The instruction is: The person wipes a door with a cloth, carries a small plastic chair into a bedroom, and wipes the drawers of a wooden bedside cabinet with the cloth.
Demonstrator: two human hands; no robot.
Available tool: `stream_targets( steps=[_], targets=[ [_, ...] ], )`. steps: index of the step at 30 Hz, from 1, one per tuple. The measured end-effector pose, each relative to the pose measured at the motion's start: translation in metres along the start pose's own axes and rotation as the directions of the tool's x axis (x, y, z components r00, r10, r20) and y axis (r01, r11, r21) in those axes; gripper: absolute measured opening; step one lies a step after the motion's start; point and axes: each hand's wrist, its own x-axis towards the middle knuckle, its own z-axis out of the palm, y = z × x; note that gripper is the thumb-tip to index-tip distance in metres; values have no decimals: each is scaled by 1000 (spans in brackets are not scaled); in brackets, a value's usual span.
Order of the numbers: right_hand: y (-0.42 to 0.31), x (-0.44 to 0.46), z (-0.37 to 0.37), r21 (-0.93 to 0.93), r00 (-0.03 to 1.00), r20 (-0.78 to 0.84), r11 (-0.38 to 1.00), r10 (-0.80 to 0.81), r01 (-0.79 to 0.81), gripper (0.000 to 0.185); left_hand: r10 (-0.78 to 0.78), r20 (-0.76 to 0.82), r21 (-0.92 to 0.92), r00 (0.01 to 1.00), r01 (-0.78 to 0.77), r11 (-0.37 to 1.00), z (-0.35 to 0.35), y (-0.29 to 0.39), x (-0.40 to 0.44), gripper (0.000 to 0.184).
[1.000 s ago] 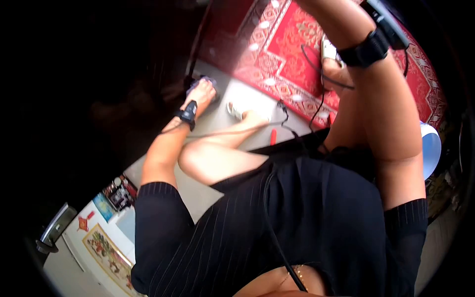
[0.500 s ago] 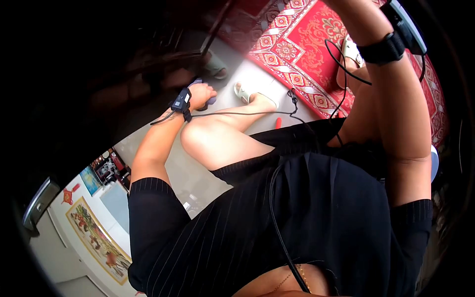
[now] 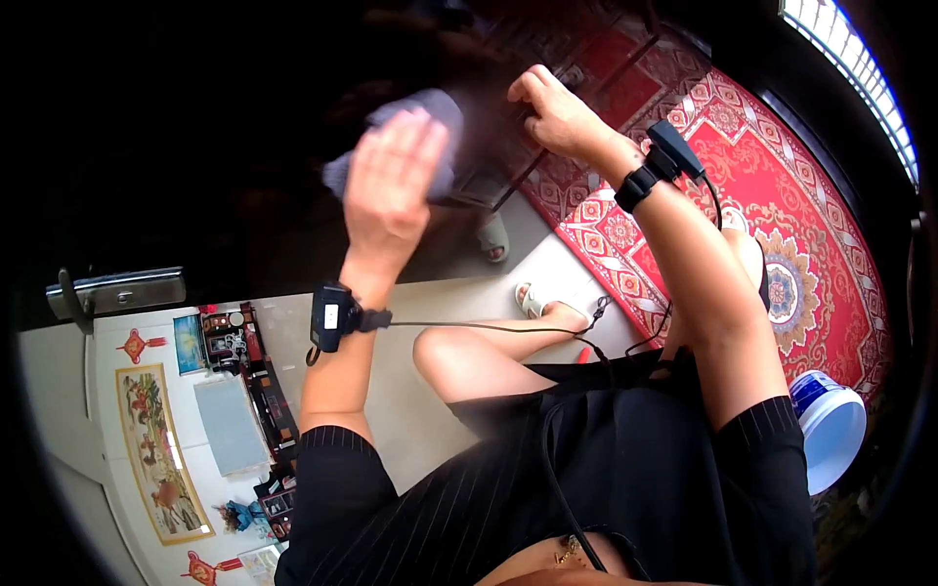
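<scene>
My left hand (image 3: 391,195) lies with fingers stretched out over a bunched grey-purple cloth (image 3: 445,117), keeping it against the dark glossy door (image 3: 293,234). Cloth edges stick out past the fingertips and on the left side. To the right, my right hand (image 3: 562,112) is raised in front of the same dark surface. Its fingers are loosely bent, the thumb stands apart from them, and nothing shows between them. Whether it touches the door I cannot tell. Each wrist wears a black strap with a small device, and a thin cable runs from the left one.
A metal door handle (image 3: 122,290) juts out at the left. A red patterned carpet (image 3: 674,205) covers the floor on the right, near a white bucket (image 3: 831,439). A small red object (image 3: 584,355) lies by my foot. Cables hang across my legs.
My left hand has moved with the cloth from low beside my knee to higher on the door. My right hand has come into view, and the view has shifted, showing the bucket more fully.
</scene>
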Motion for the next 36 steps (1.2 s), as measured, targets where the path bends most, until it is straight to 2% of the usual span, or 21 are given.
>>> stream_targets(
  steps=[2,3,4,7,8,9,10,12,14,16,18,20,21,24,25,26,28,29,33,36],
  targets=[
    [0,1,-2,0,1000,10,1000,-3,3,39,-112,-197,182,974,149,972,4,-15,20,68],
    [-1,0,-3,-9,1000,23,1000,7,-7,40,-144,-234,179,962,188,966,13,-20,22,68],
    [0,1,-4,-7,1000,25,1000,6,-5,40,-126,-222,278,967,186,942,23,-18,21,66],
    [-1,-1,-5,8,999,43,1000,8,-9,41,-76,-37,304,996,83,949,59,2,-7,56],
    [-1,-1,-6,14,999,51,1000,7,-8,42,-65,41,268,997,52,962,72,13,-20,49],
    [-2,0,-8,20,998,58,1000,4,-6,42,-35,96,149,995,21,989,87,20,-35,44],
    [-2,0,-9,26,998,64,1000,5,-6,43,3,184,-50,983,6,999,102,27,-52,41],
    [-2,-1,-12,36,997,72,999,6,-9,43,-16,279,-257,960,90,962,109,40,-61,43],
    [-2,1,-21,49,996,86,998,23,-28,43,-49,163,-162,985,76,984,103,39,-52,51],
    [-4,-5,-20,90,993,97,993,66,-75,44,-91,-15,-42,996,91,995,64,40,-3,60],
    [1,-5,-18,60,994,98,997,47,-53,45,-125,-124,71,984,134,988,54,31,28,60],
    [2,-5,-15,45,995,93,998,46,-50,46,-130,-154,136,979,151,979,79,17,34,58],
    [3,-5,-16,36,995,89,998,44,-47,47,-91,-88,293,992,113,949,82,22,31,53],
    [-9,-10,-23,50,987,130,994,90,-97,49,-74,80,236,994,53,970,101,35,-3,49],
    [-8,-11,-23,29,991,119,997,65,-69,51,-72,143,218,987,39,975,101,40,-17,49],
    [-5,-10,-27,24,990,128,998,63,-66,52,-38,161,157,986,12,988,106,40,-30,49],
    [-7,-12,-29,30,985,162,997,67,-72,55,3,268,-131,964,33,991,105,36,-46,51],
    [-7,-11,-29,26,983,168,997,70,-76,55,-3,271,-160,963,48,986,106,36,-51,53],
    [-3,-14,-28,16,982,175,998,64,-68,58,-23,37,-30,999,24,999,65,35,6,59],
    [-4,-15,-27,-6,981,181,998,67,-67,59,-115,-172,130,978,139,982,34,20,51,66]
  ],
)
